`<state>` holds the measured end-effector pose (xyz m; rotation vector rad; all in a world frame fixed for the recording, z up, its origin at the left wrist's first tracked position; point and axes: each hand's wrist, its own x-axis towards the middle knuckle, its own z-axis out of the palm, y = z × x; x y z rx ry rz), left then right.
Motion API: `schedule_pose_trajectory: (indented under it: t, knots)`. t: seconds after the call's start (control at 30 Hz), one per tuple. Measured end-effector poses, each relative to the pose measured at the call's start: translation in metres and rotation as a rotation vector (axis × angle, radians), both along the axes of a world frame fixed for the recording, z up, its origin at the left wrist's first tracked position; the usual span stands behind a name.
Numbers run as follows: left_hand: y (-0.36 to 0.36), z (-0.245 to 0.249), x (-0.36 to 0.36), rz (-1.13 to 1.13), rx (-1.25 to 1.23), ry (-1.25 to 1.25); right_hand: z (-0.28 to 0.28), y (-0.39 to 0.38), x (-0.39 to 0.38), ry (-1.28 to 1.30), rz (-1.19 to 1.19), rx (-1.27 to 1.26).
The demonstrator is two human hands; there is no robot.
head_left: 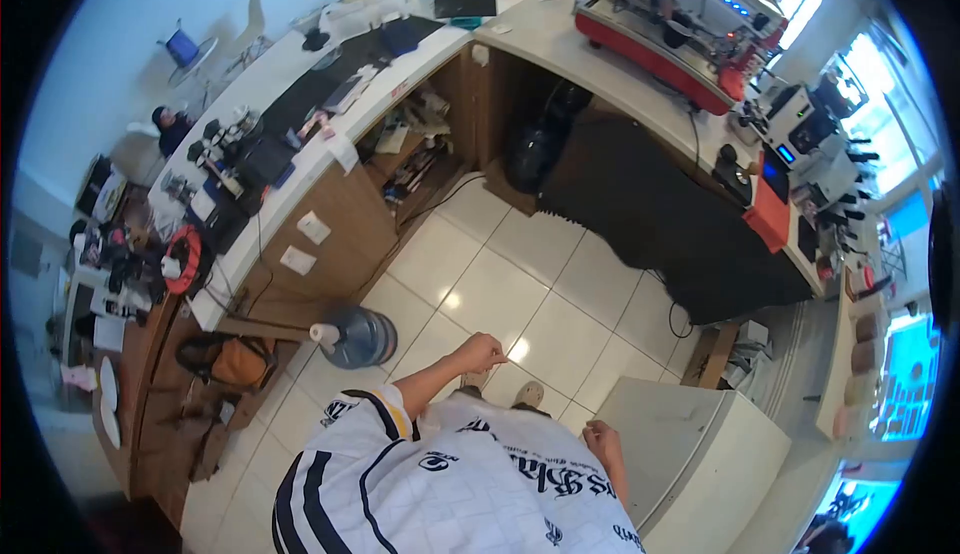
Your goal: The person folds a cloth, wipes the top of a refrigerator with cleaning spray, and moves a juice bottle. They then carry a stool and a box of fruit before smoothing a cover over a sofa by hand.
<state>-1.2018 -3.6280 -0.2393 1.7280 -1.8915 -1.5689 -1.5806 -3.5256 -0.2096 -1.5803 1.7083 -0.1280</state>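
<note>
My left hand [483,352] is held out in front of my body above the tiled floor, its fingers loosely bent and a little apart, with nothing visible in them. Low at my side, my right hand [604,444] hangs beside a white chest-like cabinet [655,444]. Its fingers are slightly bent, partly hidden, and no object shows in them. A large blue water jug [362,338] stands on the floor to the left of my left hand. Below the hands are my shoes [529,394] and my white printed shirt [470,484].
A counter [330,154] with devices runs along the left; an orange-brown bag [243,364] lies on a shelf below. A red espresso machine [670,49] and grinder [790,119] stand on the right counter. A black cloth [660,204] hangs under it. A cable [680,322] lies on the tiles.
</note>
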Motion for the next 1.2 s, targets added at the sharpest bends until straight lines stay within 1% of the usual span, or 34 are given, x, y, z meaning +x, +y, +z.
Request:
schedule_pose_trajectory:
  t: [0.03, 0.13, 0.2, 0.23, 0.27, 0.3, 0.33, 0.37, 0.4, 0.43, 0.47, 0.5, 0.57, 0.6, 0.63, 0.67, 0.73, 0.77, 0.8, 0.83, 0.87, 0.93, 0.97, 1.07, 1.1, 1.2]
  knots:
    - [0.001, -0.006, -0.008, -0.043, -0.013, -0.102, -0.001, -0.009, 0.001, -0.029, -0.007, 0.035]
    - [0.023, -0.009, -0.033, 0.042, -0.114, 0.073, -0.027, -0.037, 0.002, -0.104, 0.051, 0.134]
    - [0.038, -0.026, -0.047, 0.008, -0.115, 0.269, -0.044, -0.056, 0.003, -0.245, 0.153, 0.071]
    - [0.043, -0.022, -0.052, 0.153, 0.33, 0.475, -0.066, -0.059, 0.003, -0.35, 0.113, 0.153]
    - [0.045, -0.005, -0.057, 0.289, 0.798, 0.634, -0.089, -0.062, 0.0, -0.46, 0.057, 0.228]
    - [0.038, 0.038, -0.063, 0.35, 0.863, 0.549, -0.097, -0.064, -0.006, -0.389, 0.17, 0.262]
    - [0.028, 0.069, -0.068, 0.413, 0.922, 0.453, -0.106, -0.065, -0.011, -0.322, 0.28, 0.304]
    - [0.027, 0.049, -0.062, 0.224, 0.744, 0.466, -0.121, -0.062, -0.017, -0.318, 0.205, 0.307]
    - [0.023, 0.059, -0.068, 0.04, 0.573, 0.494, -0.142, -0.055, -0.023, -0.313, 0.137, 0.317]
    - [0.028, 0.071, -0.071, 0.037, 0.443, 0.443, -0.161, -0.047, -0.028, -0.308, 0.078, 0.332]
    - [0.027, 0.112, -0.081, 0.037, 0.314, 0.382, -0.17, -0.04, -0.032, -0.302, 0.028, 0.35]
    - [0.027, 0.12, -0.081, -0.043, 0.16, 0.431, -0.145, -0.039, -0.031, -0.28, 0.057, 0.295]
    - [0.02, 0.097, -0.087, -0.114, 0.01, 0.385, -0.087, -0.044, -0.03, -0.227, 0.131, 0.179]
    - [0.016, 0.086, -0.09, -0.144, -0.067, 0.359, -0.074, -0.044, -0.031, -0.232, 0.119, 0.164]
    - [0.009, 0.078, -0.093, -0.158, 0.001, 0.262, -0.064, -0.041, -0.033, -0.236, 0.11, 0.152]
    - [0.009, 0.07, -0.095, -0.175, -0.014, 0.27, -0.06, -0.037, -0.034, -0.238, 0.103, 0.139]
    - [0.011, 0.054, -0.1, -0.21, -0.044, 0.285, -0.057, -0.034, -0.032, -0.233, 0.0, 0.14]
    - [0.003, -0.008, -0.091, -0.199, 0.047, 0.231, -0.056, -0.034, -0.035, -0.223, -0.053, 0.136]
    - [-0.004, -0.041, -0.094, -0.189, 0.135, 0.173, -0.061, -0.03, -0.038, -0.198, -0.105, 0.077]
    - [-0.01, 0.002, -0.114, -0.299, -0.058, 0.044, -0.069, -0.025, -0.037, -0.174, -0.152, 0.016]
    - [-0.011, -0.015, -0.114, -0.291, -0.035, 0.049, -0.076, -0.02, -0.037, -0.149, -0.194, -0.046]
    - [-0.016, -0.021, -0.122, -0.261, 0.003, 0.053, -0.067, -0.016, -0.039, -0.144, -0.235, 0.021]
    - [-0.016, -0.021, -0.121, -0.294, -0.004, -0.034, -0.062, -0.014, -0.042, -0.141, -0.251, 0.052]
    - [-0.018, -0.034, -0.125, -0.327, 0.129, -0.063, -0.053, -0.002, -0.048, -0.191, -0.317, 0.034]
    - [-0.017, -0.037, -0.127, -0.31, 0.141, -0.045, -0.042, 0.002, -0.049, -0.197, -0.363, -0.044]
    - [-0.009, -0.029, -0.141, -0.323, 0.04, 0.098, -0.011, 0.007, -0.061, -0.09, -0.298, 0.036]
